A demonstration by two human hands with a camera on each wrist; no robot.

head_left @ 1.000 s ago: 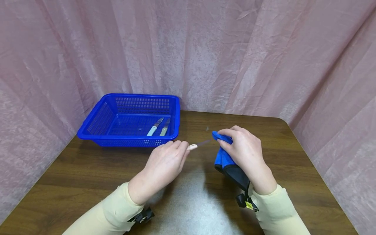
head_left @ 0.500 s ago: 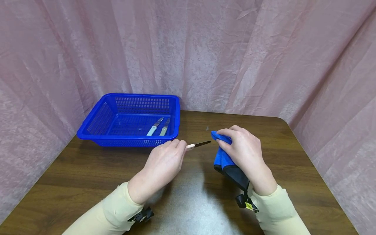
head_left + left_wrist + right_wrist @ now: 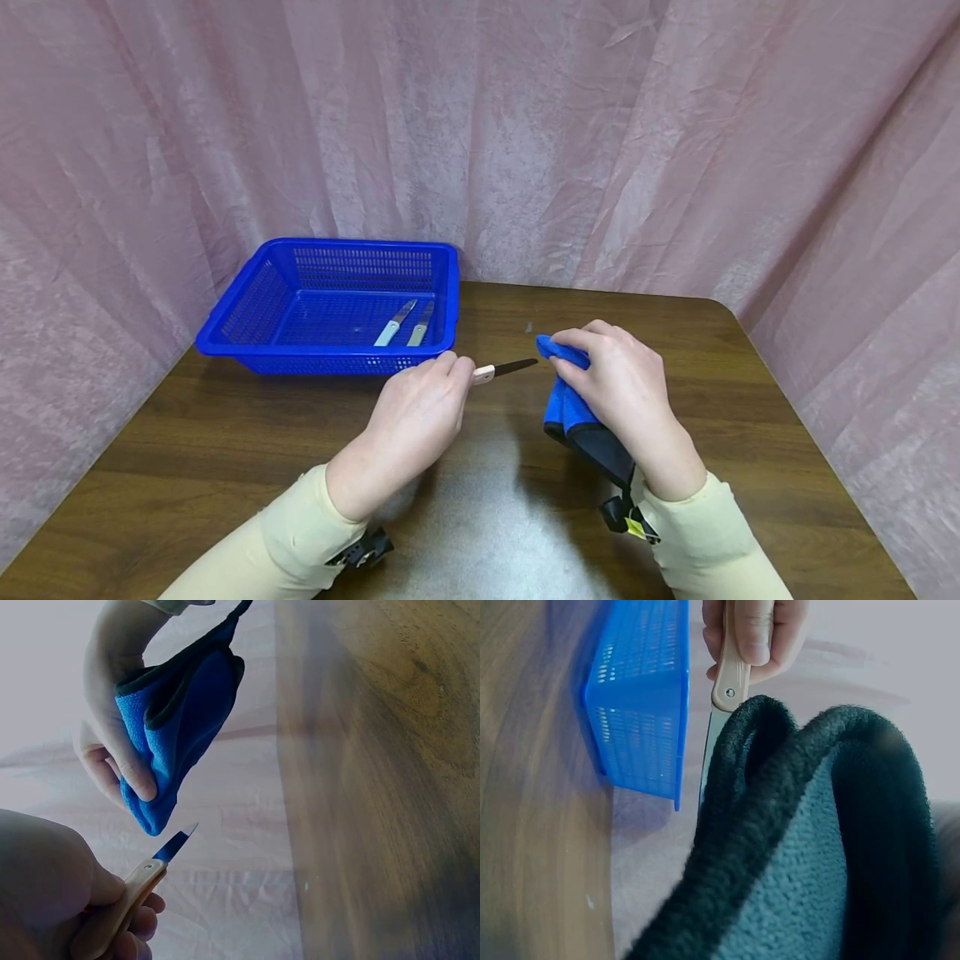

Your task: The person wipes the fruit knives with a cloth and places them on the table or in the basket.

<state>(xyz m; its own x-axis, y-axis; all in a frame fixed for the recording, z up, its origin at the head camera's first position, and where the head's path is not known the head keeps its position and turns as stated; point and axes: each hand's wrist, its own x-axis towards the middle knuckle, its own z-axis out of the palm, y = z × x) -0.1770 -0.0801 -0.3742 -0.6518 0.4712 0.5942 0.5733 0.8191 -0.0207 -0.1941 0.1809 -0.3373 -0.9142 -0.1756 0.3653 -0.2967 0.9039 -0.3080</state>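
My left hand grips a small knife by its pale handle. The knife's blade points right, toward the cloth, with a small gap between in the head view. In my right hand a folded blue cloth with black edging is pinched between thumb and fingers; it hangs down below the hand. The left wrist view shows the blade tip just below the cloth's lower corner, apart from it. In the right wrist view the cloth hides part of the blade.
A blue plastic basket stands at the back left of the wooden table. Inside it lie two knives, one with a light-blue handle and one with a greyish handle. A pink curtain hangs behind the table.
The knife in my left hand has turned slightly, so its blade now looks dark instead of pale. My right hand has shifted a little left with the cloth.
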